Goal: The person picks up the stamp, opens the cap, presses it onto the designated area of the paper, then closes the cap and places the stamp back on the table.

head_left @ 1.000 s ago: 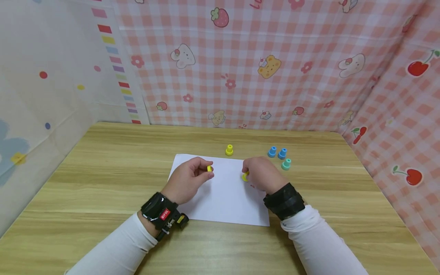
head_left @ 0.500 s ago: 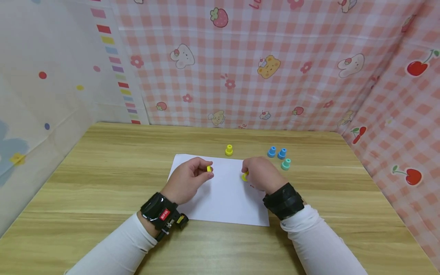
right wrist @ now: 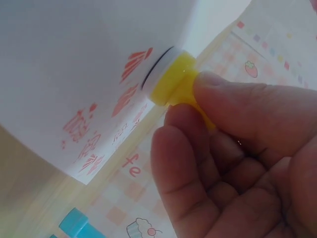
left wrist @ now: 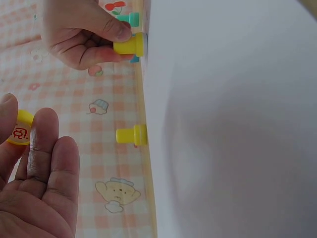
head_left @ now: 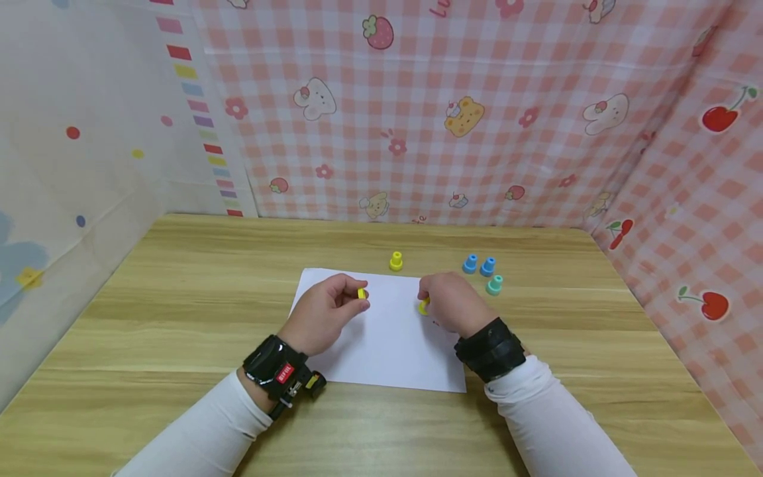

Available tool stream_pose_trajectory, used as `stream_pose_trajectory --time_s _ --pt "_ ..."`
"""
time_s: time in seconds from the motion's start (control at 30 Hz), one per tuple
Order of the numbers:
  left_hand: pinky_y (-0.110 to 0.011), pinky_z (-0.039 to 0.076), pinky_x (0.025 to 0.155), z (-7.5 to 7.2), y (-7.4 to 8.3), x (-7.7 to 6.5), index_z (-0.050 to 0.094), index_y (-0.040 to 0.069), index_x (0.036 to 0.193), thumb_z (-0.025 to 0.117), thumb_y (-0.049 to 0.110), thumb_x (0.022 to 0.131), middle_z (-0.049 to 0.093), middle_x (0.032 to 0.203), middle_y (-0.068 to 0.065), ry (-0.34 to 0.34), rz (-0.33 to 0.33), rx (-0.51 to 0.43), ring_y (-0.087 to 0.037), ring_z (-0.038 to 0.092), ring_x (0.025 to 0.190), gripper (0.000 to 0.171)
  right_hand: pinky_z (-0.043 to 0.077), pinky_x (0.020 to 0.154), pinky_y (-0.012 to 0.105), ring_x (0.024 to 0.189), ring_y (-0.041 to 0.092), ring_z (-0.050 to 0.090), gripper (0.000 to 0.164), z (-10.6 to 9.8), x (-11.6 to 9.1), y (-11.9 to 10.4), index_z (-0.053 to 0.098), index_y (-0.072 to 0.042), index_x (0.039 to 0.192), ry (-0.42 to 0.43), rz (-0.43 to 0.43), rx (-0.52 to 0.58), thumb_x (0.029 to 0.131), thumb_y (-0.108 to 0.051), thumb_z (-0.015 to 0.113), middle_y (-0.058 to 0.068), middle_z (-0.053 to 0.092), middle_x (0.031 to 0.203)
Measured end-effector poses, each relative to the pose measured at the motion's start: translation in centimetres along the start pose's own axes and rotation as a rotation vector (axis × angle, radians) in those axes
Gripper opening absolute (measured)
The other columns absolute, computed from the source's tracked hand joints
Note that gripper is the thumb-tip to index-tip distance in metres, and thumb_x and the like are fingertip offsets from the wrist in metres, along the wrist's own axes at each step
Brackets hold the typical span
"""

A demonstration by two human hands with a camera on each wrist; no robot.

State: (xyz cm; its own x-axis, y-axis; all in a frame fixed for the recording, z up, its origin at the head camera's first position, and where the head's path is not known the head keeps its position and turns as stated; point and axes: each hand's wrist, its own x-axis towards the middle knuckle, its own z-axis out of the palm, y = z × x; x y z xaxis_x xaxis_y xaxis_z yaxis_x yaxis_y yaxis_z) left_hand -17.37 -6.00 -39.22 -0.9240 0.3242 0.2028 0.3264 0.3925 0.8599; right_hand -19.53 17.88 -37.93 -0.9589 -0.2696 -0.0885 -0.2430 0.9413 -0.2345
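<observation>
In the right wrist view, my right hand [head_left: 456,305] pinches a yellow toy stamp [right wrist: 173,82] by its handle between thumb and fingers. The stamp's white end meets the white paper [head_left: 387,351], beside several red printed marks [right wrist: 84,126]. Over the left part of the sheet, my left hand [head_left: 324,315] holds a small round yellow cap [left wrist: 25,118] between thumb and fingers. A red design shows on the cap's disc in the left wrist view. How the fingertips wrap behind the cap is partly hidden.
Behind the paper another yellow stamp [head_left: 396,262] stands upright on the wooden table [head_left: 179,298]. Two blue stamps [head_left: 469,264] and a teal stamp [head_left: 494,285] stand to the right, just beyond my right hand. Patterned cloth [head_left: 334,146] hangs along the back and sides.
</observation>
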Motion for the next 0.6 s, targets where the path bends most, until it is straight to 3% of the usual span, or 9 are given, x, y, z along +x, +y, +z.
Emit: stream_pose_trajectory --time_s 0.2,0.4,0.5,0.6 --pt "-0.038 0.051 0.067 0.1 -0.1 -0.1 0.062 0.022 0.103 0.068 0.021 0.088 0.065 0.089 0.009 -0.003 -0.011 -0.002 -0.010 0.057 0.078 0.016 0.052 0.068 0.031 0.074 0.019 0.052 0.018 0.0 -0.2 0.4 0.069 -0.011 0.099 -0.009 -0.012 0.027 0.082 -0.006 0.071 0.003 0.064 0.088" --pt "-0.038 0.051 0.065 0.1 -0.1 -0.1 0.062 0.022 0.107 0.068 0.020 0.087 0.064 0.089 0.008 0.005 0.012 0.007 -0.011 0.056 0.076 0.021 0.052 0.063 0.033 0.074 0.018 0.054 0.011 -2.2 -1.1 1.3 0.064 -0.015 0.095 0.150 0.006 0.328 0.085 -0.015 0.069 0.001 0.063 0.085" --pt "-0.037 0.051 0.064 0.1 0.0 -0.1 0.061 0.021 0.110 0.068 0.020 0.087 0.063 0.089 0.008 0.002 0.031 0.003 -0.009 0.057 0.075 0.024 0.052 0.061 0.033 0.073 0.017 0.055 0.012 -3.4 -1.6 1.5 0.062 -0.016 0.095 0.230 -0.040 0.471 0.085 -0.017 0.070 0.001 0.063 0.084" --pt "-0.036 0.051 0.064 0.2 0.3 -0.1 0.060 0.021 0.110 0.068 0.021 0.087 0.063 0.089 0.008 -0.008 0.045 0.005 -0.008 0.058 0.076 0.024 0.052 0.061 0.034 0.072 0.017 0.056 0.015 -3.9 -1.9 1.6 0.062 -0.015 0.095 0.241 -0.093 0.600 0.084 -0.018 0.071 0.002 0.064 0.085"
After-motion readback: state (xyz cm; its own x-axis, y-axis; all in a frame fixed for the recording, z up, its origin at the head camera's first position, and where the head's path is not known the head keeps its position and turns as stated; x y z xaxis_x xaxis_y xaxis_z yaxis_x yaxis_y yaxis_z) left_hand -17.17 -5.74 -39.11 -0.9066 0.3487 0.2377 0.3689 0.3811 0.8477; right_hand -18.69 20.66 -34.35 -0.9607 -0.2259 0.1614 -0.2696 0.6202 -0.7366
